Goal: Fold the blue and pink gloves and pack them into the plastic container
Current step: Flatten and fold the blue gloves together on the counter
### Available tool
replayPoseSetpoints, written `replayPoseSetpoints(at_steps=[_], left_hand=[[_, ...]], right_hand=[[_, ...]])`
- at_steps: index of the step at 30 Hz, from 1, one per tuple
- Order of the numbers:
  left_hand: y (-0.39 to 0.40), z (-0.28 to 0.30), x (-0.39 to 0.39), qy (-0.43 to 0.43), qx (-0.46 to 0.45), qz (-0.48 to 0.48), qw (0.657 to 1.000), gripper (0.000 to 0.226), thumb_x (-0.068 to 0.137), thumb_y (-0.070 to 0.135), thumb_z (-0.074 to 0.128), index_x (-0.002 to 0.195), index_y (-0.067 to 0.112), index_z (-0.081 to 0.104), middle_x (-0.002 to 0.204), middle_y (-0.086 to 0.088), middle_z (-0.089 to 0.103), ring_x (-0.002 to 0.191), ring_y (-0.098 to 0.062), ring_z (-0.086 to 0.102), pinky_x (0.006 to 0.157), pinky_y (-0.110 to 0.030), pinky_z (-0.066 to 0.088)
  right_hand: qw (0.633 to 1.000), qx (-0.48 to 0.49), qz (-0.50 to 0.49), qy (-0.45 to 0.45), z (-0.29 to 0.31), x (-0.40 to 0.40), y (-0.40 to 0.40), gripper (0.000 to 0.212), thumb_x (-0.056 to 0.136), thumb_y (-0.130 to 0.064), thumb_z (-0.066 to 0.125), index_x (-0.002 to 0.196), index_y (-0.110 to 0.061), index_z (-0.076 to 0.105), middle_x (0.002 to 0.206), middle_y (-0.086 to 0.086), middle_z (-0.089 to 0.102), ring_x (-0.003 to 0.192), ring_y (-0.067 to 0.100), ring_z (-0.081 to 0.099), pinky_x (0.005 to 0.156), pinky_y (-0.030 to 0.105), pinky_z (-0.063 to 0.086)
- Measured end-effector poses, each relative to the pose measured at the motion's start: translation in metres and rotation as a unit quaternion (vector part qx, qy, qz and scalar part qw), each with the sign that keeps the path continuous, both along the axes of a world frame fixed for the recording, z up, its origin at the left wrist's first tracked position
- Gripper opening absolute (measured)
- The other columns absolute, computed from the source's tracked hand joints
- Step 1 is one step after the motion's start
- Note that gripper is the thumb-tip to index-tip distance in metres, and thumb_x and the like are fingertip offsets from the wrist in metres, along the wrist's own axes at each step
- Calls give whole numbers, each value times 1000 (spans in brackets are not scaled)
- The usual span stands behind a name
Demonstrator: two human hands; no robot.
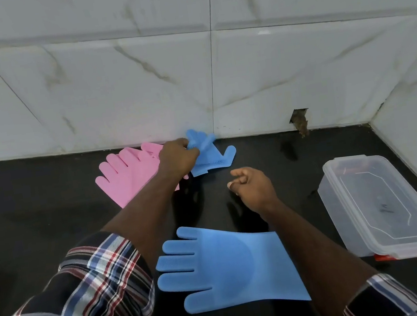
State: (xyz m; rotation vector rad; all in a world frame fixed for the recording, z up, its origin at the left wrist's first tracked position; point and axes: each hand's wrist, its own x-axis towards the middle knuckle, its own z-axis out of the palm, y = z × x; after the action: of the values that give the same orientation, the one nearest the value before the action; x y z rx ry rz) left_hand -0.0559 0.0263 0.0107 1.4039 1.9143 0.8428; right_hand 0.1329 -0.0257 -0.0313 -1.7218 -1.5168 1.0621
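Item one: my left hand (178, 157), reaching to the upper centre of the frame, is clenched on the far blue glove (208, 153) by its crumpled middle, so the fingers of that glove stick up against the tiled wall (138, 92) while the thumb and cuff trail on the black counter (20, 213) — a hold that reads to me as a pickup, to bring it nearer for folding. Item two: my right hand (251, 188), centre frame, is loosely curled with nothing in it, hovering free between the two blue gloves, presumably kept ready to help. Item three: the near blue glove (231, 265), lower centre, lies flat and unfolded, fingers pointing left, cuff to the right, a smooth rounded patch on the palm. Item four: the pink gloves (128, 175), left of centre, lie stacked flat beside the wall, partly under my left forearm, unfolded. Item five: the plastic container (382, 205), right of frame, clear — its lid appears to be on, and no glove is inside. Judged state: folding not yet begun.
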Motion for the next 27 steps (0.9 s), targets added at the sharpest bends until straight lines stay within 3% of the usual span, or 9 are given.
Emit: replayPoseSetpoints(at_steps=[2, 4, 9, 12, 15, 17, 20, 23, 27], left_hand=[[-5, 8, 5, -41, 36, -9, 998, 20, 88, 17, 60, 71, 9, 54, 66, -3, 49, 65, -21, 47, 57, -30, 34], [-10, 17, 10, -101, 38, -26, 994, 18, 94, 21, 58, 78, 13, 54, 76, -3, 52, 71, -18, 47, 63, -30, 35], [-24, 43, 16, -270, 34, -8, 962, 11, 99, 22, 54, 102, 17, 63, 109, -8, 70, 104, -26, 63, 90, -44, 53], [-34, 55, 14, -370, 12, -6, 929, 14, 99, 22, 54, 110, 18, 62, 111, -10, 72, 96, -28, 70, 76, -42, 61], [-48, 64, 11, -402, 4, -1, 916, 21, 101, 20, 53, 120, 15, 60, 114, -11, 73, 89, -26, 73, 68, -40, 63], [-56, 67, 6, -422, 2, 1, 907, 19, 101, 17, 54, 119, 13, 60, 116, -12, 71, 91, -27, 73, 71, -42, 64], [-64, 73, 4, -462, 3, 5, 887, 17, 100, 13, 53, 116, 11, 60, 119, -16, 68, 98, -31, 72, 78, -48, 62], [-73, 82, 12, -482, -1, -8, 876, 18, 100, 13, 53, 117, 10, 60, 117, -17, 66, 96, -30, 72, 77, -45, 63], [-80, 87, 23, -377, 28, -20, 926, 33, 97, 15, 61, 130, 15, 55, 126, -8, 58, 111, -28, 64, 83, -45, 62]], right_hand=[[997, -30, -34, 65, 4, 2, 4, 37, 87, -18, 70, 123, -14, 62, 91, -1, 71, 81, 12, 66, 76, 31, 56], [982, -79, -66, 157, 11, 4, 5, 41, 88, -15, 70, 127, -12, 57, 95, 2, 69, 82, 14, 64, 71, 29, 54], [942, -160, -103, 278, 16, 10, 0, 72, 83, -17, 78, 144, -9, 41, 129, 11, 60, 113, 25, 60, 81, 35, 54], [936, -160, -60, 307, 27, 11, -9, 49, 81, -22, 80, 125, -12, 61, 120, 3, 69, 119, 22, 60, 95, 40, 50], [937, -104, -60, 327, 44, 14, -19, 13, 88, -13, 70, 100, -9, 69, 102, 4, 75, 105, 21, 68, 89, 37, 53], [926, -67, -55, 367, 58, 18, -23, 6, 93, -10, 62, 97, -7, 65, 98, 11, 73, 96, 25, 69, 81, 37, 57], [915, -26, -27, 402, 75, 24, -26, 15, 94, -17, 64, 106, -8, 61, 100, 12, 71, 91, 26, 67, 86, 47, 57], [928, 2, 8, 372, 85, 24, -33, 37, 87, -14, 73, 121, -9, 60, 108, 8, 74, 98, 27, 72, 86, 47, 58], [931, 80, -64, 349, 96, 29, -40, 42, 81, -6, 77, 120, -14, 64, 104, 8, 75, 97, 28, 72, 85, 44, 58]])
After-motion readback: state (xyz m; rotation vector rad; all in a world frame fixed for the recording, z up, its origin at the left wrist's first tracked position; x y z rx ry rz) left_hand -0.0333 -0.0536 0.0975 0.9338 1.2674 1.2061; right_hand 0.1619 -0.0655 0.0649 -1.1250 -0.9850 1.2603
